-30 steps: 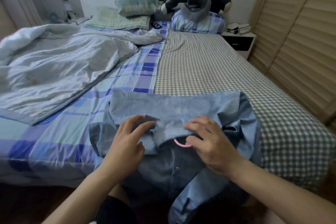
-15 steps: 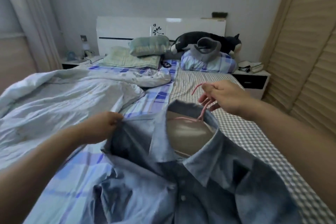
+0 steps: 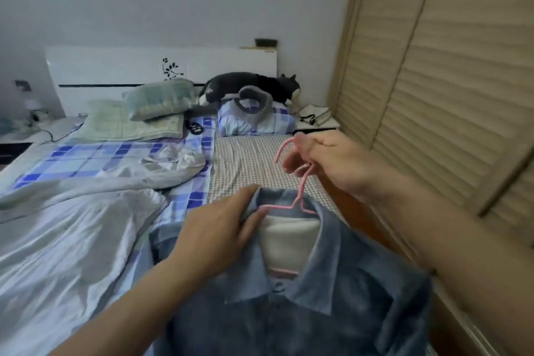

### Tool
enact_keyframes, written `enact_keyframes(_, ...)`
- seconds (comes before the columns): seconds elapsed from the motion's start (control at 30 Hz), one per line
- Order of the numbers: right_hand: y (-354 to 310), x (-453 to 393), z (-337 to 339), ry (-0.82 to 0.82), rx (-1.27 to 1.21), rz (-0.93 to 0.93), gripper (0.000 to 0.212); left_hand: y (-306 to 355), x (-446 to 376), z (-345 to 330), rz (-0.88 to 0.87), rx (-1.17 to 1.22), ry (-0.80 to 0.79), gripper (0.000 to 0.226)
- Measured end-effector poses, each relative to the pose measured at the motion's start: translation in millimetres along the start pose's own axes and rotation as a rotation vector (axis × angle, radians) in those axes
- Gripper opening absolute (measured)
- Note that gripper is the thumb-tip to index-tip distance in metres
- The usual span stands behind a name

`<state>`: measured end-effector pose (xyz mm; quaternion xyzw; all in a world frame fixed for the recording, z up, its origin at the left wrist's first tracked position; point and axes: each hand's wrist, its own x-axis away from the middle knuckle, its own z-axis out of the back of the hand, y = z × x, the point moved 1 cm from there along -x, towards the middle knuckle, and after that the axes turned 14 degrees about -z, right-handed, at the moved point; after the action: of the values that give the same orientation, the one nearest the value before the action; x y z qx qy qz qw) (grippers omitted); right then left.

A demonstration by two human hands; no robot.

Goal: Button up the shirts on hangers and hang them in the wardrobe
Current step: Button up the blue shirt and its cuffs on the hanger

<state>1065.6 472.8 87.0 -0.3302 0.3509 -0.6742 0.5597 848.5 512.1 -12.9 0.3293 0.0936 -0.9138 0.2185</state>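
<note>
shirt (image 3: 332,298) before bed (image 3: 245,159) — wardrobe (image 3: 448,81) right | pillows (image 3: 159,100) behind

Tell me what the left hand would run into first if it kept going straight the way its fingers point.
The left hand already touches the blue shirt at its collar. Straight on, its fingers would probably meet the pink hanger wire inside the collar first, though depth is hard to judge.

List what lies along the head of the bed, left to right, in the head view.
Green pillow → plush cat → blue checked pillow → white nightstand → louvred wardrobe doors.
</note>
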Motion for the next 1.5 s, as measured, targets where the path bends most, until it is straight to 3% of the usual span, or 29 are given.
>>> enact_keyframes(0.13, -59, 44, 94, 0.280, -0.110, 0.065, 0.035, 35, -116, 85, -0.022, 0.082, 0.117, 0.046)
enact_keyframes(0.27, -50, 123, 162, 0.387, 0.292, 0.077, 0.026, 59, -196, 144, -0.087, 0.140, 0.220, 0.058)
enact_keyframes(0.3, -43, 140, 177, 0.448, 0.426, 0.095, 0.014, 66, -211, 152, -0.110, 0.149, 0.254, 0.058)
enact_keyframes(0.37, -36, 167, 206, 0.603, 0.562, 0.162, 0.026, 84, -241, 159, -0.209, 0.123, 0.301, 0.056)
enact_keyframes(0.5, -43, 208, 277, 0.747, 0.516, 0.137, 0.033, 122, -297, 160, -0.459, -0.111, 0.266, 0.057)
enact_keyframes(0.57, -44, 230, 311, 0.741, 0.487, 0.115, 0.015, 143, -324, 158, -0.516, -0.107, 0.232, 0.062)
enact_keyframes(0.7, -61, 266, 354, 0.733, 0.653, 0.147, 0.069, 209, -373, 148, -0.549, 0.142, 0.376, 0.038)
enact_keyframes(0.8, -54, 274, 377, 0.722, 0.960, 0.111, 0.079, 255, -407, 131, -0.537, 0.288, 0.384, 0.039)
enact_keyframes(1.0, 4, 313, 447, 0.693, 0.515, 0.152, 0.059, 296, -462, 72, -0.480, 0.703, 0.333, 0.023)
enact_keyframes(1.13, 24, 335, 479, 0.807, 0.491, 0.064, 0.036, 352, -492, 48, -0.641, 0.948, 0.337, 0.018)
enact_keyframes(1.27, 48, 359, 511, 0.917, 0.516, -0.057, 0.017, 400, -525, 21, -0.828, 1.023, 0.251, 0.023)
enact_keyframes(1.37, 68, 379, 532, 0.963, 0.529, -0.154, 0.024, 433, -552, -7, -0.930, 0.996, 0.185, 0.011)
enact_keyframes(1.5, 73, 407, 551, 1.006, 0.526, -0.287, 0.060, 484, -593, -37, -0.985, 1.069, 0.263, 0.016)
